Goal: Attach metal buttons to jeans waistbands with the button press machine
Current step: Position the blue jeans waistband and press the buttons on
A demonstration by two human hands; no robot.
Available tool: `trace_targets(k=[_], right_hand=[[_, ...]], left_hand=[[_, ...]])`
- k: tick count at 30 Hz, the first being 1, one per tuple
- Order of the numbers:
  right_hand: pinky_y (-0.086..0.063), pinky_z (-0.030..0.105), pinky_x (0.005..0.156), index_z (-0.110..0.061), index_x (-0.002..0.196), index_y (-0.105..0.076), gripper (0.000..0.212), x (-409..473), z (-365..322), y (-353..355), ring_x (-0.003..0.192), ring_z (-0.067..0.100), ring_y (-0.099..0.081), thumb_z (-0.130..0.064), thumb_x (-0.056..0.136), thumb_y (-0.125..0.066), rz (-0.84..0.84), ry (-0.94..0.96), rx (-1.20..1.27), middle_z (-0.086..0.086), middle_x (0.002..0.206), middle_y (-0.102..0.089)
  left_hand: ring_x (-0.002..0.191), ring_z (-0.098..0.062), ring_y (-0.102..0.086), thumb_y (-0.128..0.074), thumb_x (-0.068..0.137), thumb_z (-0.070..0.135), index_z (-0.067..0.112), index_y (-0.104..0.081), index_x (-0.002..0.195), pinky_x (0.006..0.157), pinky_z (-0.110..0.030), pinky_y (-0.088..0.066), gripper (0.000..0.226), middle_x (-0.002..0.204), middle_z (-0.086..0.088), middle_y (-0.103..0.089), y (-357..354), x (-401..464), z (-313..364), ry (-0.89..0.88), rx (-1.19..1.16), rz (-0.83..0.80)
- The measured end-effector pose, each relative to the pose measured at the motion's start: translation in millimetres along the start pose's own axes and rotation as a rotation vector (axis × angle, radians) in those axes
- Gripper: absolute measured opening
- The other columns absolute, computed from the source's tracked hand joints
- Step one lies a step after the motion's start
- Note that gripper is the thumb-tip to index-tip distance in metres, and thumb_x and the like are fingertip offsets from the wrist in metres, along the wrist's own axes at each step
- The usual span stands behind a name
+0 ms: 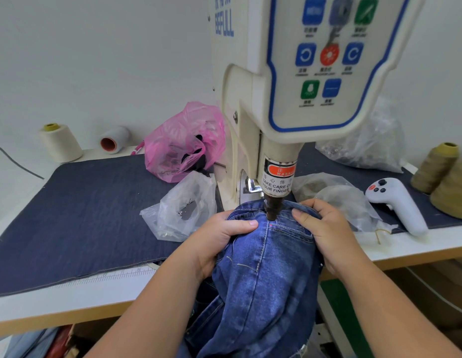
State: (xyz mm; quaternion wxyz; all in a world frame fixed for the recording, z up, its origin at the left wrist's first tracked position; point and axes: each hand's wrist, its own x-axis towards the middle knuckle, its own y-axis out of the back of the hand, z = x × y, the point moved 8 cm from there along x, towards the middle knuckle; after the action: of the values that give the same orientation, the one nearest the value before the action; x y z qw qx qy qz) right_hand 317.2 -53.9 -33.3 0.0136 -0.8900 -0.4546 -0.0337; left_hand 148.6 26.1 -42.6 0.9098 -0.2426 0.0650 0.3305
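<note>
Blue jeans (pixel 263 267) hang over the table's front edge, their waistband pushed under the button press machine (pixel 289 99). The dark punch (pixel 273 209) stands down on the waistband, and a small red light dot shows on the denim just below it. My left hand (pixel 222 236) grips the jeans left of the punch, thumb lying across the fabric. My right hand (pixel 320 223) grips the waistband right of the punch, fingers curled over its edge. No button is visible under the punch.
A dark denim mat (pixel 82 215) covers the table. A pink plastic bag (pixel 183 143) and a clear bag (pixel 183 210) lie left of the machine; more clear bags (pixel 348 200) and a white handheld controller (pixel 397 205) lie right. Thread cones (pixel 60 143) (pixel 441 169) stand at both ends.
</note>
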Motion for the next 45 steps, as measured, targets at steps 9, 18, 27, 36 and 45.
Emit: trace_targets(k=[9, 18, 27, 36, 45], right_hand=[[-0.052, 0.034, 0.068, -0.027, 0.076, -0.073, 0.02, 0.0, -0.9, 0.5, 0.074, 0.015, -0.069, -0.011, 0.089, -0.07, 0.022, -0.007, 0.009, 0.001, 0.078, -0.074], [-0.052, 0.03, 0.063, -0.026, 0.07, -0.072, 0.025, -1.1, -1.2, 1.8, 0.069, 0.015, -0.068, -0.009, 0.087, -0.071, 0.019, -0.003, 0.068, 0.002, 0.074, -0.072], [-0.054, 0.03, 0.062, -0.025, 0.072, -0.073, 0.024, -1.0, 0.7, 1.6, 0.069, 0.016, -0.068, -0.006, 0.086, -0.07, -0.004, -0.008, 0.132, 0.004, 0.075, -0.072], [-0.053, 0.03, 0.064, -0.024, 0.074, -0.073, 0.019, -0.5, 1.9, 1.3, 0.07, 0.016, -0.067, -0.008, 0.084, -0.072, -0.021, -0.002, 0.142, 0.004, 0.076, -0.072], [-0.053, 0.03, 0.063, -0.025, 0.072, -0.074, 0.023, -0.8, 0.9, 0.4, 0.07, 0.017, -0.068, -0.006, 0.086, -0.07, -0.023, -0.013, 0.152, 0.004, 0.076, -0.073]], left_hand=[[0.081, -0.028, -0.073, -0.071, 0.071, 0.01, 0.003, -0.07, 0.103, 0.066, -0.031, -0.058, 0.033, 0.098, -0.02, -0.074, 0.6, 0.8, 0.0, -0.019, 0.008, 0.005], [0.083, -0.028, -0.073, -0.072, 0.071, 0.009, 0.002, -0.071, 0.103, 0.066, -0.031, -0.058, 0.033, 0.099, -0.021, -0.074, -0.1, -0.3, 0.3, -0.03, 0.001, -0.003], [0.084, -0.028, -0.073, -0.072, 0.072, 0.008, 0.002, -0.071, 0.105, 0.068, -0.032, -0.058, 0.034, 0.102, -0.021, -0.073, -2.5, -0.9, 0.9, -0.034, 0.003, -0.039], [0.085, -0.029, -0.073, -0.072, 0.072, 0.007, 0.003, -0.071, 0.106, 0.069, -0.034, -0.058, 0.034, 0.104, -0.021, -0.073, -1.4, 0.5, -0.5, -0.034, -0.003, -0.046], [0.087, -0.03, -0.073, -0.071, 0.072, 0.007, 0.005, -0.074, 0.103, 0.069, -0.034, -0.058, 0.031, 0.105, -0.022, -0.072, -0.8, 1.6, -1.2, -0.025, -0.009, -0.048]])
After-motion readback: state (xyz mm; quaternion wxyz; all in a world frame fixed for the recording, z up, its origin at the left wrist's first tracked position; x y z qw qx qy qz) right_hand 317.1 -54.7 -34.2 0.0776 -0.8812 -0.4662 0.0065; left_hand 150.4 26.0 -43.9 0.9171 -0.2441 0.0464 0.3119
